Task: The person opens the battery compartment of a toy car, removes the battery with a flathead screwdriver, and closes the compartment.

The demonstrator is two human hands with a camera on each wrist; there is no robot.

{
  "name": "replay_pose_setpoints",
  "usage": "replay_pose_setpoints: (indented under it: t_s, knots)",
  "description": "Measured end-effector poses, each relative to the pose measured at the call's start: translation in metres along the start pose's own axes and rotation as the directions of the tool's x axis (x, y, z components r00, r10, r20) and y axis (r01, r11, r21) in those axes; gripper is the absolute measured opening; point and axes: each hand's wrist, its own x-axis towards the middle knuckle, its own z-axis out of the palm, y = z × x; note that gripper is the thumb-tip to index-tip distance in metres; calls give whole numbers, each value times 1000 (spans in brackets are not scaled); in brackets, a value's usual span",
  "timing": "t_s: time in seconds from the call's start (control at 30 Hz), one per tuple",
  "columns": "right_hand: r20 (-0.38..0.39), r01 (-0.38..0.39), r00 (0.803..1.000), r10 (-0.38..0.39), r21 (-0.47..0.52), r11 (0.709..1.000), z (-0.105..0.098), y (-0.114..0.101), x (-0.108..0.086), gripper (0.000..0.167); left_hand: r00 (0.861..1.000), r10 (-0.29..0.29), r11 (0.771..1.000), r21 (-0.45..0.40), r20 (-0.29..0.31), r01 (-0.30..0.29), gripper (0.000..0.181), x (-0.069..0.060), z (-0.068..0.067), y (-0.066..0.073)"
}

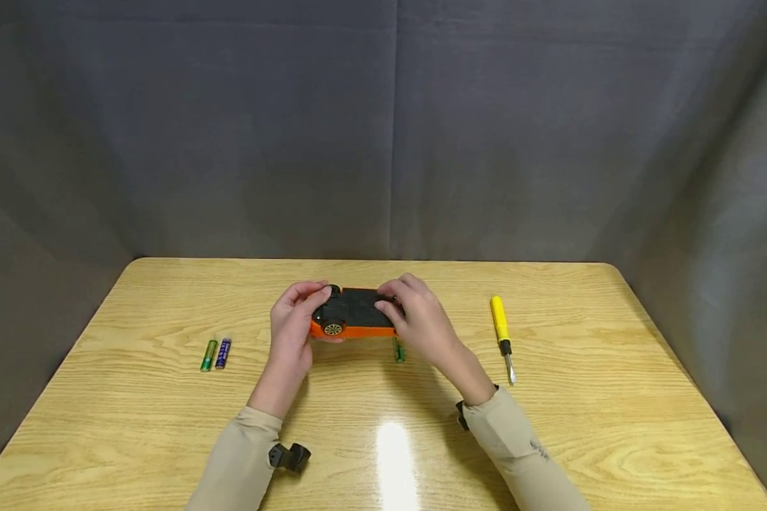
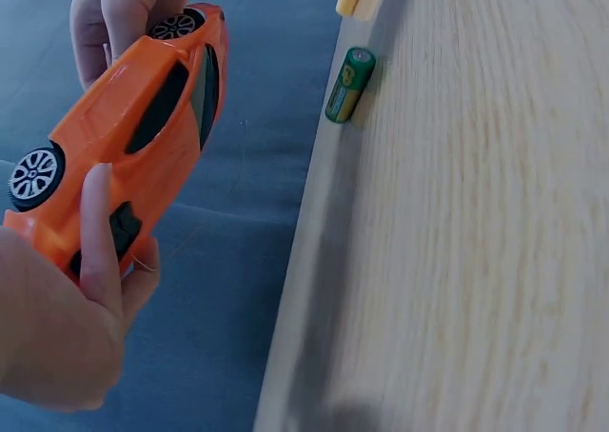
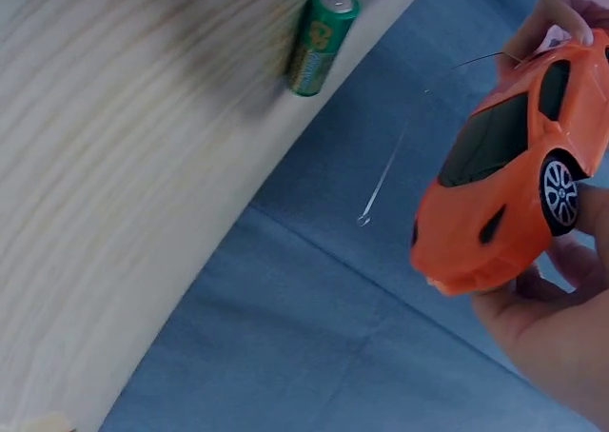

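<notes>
An orange toy car (image 1: 364, 331) is held above the table, its black underside turned up toward the head view. My left hand (image 1: 289, 323) grips one end, thumb on the underside near a wheel and fingers around the body. At the other end, my right hand (image 1: 427, 323) holds the car with thumb and bent fingers at the underside; the fingertips' exact contact is partly hidden. Both wrist views show the glossy roof and dark windows, and a thin wire (image 3: 388, 170) trails from the car in the right wrist view. Below the car lies a green battery (image 1: 399, 350).
Left on the wooden table (image 1: 134, 426) lie another green battery (image 1: 209, 355) and a purple-blue battery (image 1: 223, 353), side by side. A yellow-handled screwdriver (image 1: 500, 323) lies to the right, metal tip toward the near edge. Grey cloth (image 1: 294, 142) hangs behind the table.
</notes>
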Motion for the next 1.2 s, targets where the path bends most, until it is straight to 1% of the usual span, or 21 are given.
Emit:
replay_pose_setpoints:
  t_s: [0.1,0.27,0.33,0.4,0.47,0.5,0.53,0.57,0.6,0.67,0.73,0.77,0.83,0.87,0.9,0.93,1.0,1.03,1.07,1.13,1.2]
  knots:
    - [-3,-22,1000,22,52,998,-3,4,1,16,1000,21,998,52,3,-22,11,0,-1,4]
    - [-33,-90,995,95,138,986,-14,13,4,17,997,81,982,170,-6,-79,28,0,-6,18]
    - [-46,-116,991,125,157,981,-21,17,5,18,992,128,971,207,-18,-122,30,0,-8,25]
    - [-58,-146,986,159,181,973,-27,21,5,18,978,210,948,247,-11,-201,29,0,-11,31]
    - [-76,-168,980,186,198,966,-33,24,5,18,946,322,896,316,24,-313,25,-1,-13,35]
    - [-84,-177,977,197,202,963,-36,26,5,17,922,383,851,367,57,-376,22,-2,-14,36]
    - [-91,-186,974,207,204,961,-39,28,5,17,891,442,793,419,103,-442,20,-2,-15,37]
    - [-96,-194,971,217,207,959,-41,29,5,17,855,493,720,476,162,-505,17,-3,-16,38]
    - [-100,-198,970,222,206,958,-43,30,5,17,818,530,636,533,224,-558,14,-3,-17,38]
    - [-102,-212,966,236,206,955,-47,32,5,16,741,566,451,616,362,-646,13,-4,-18,37]
    - [-100,-221,964,245,207,953,-49,33,5,16,664,556,271,646,500,-714,16,-5,-20,36]
    - [-100,-221,964,245,207,953,-50,34,6,16,628,539,194,643,561,-741,18,-6,-20,35]
    - [-99,-223,964,246,205,953,-50,34,7,16,559,497,69,612,664,-788,23,-6,-21,34]
    - [-99,-224,964,248,205,953,-50,34,8,16,526,475,15,591,706,-807,25,-7,-20,33]
    - [-99,-223,964,246,204,953,-50,34,8,16,491,458,-32,566,741,-824,26,-7,-19,33]
    - [-99,-221,964,245,203,954,-49,35,9,16,464,442,-72,546,768,-835,28,-7,-18,32]
    - [-98,-220,965,244,204,954,-49,35,10,17,424,410,-145,516,808,-844,33,-9,-17,32]
    - [-98,-220,965,243,204,954,-49,35,10,17,414,391,-180,509,822,-842,37,-10,-17,31]
    - [-98,-219,965,242,203,954,-49,35,10,17,410,371,-209,505,833,-838,43,-11,-16,30]
    - [-97,-216,966,239,202,955,-49,35,10,18,414,321,-264,500,852,-825,52,-14,-18,27]
    - [-90,-216,967,238,203,955,-49,34,10,18,433,257,-314,499,864,-808,58,-19,-23,22]
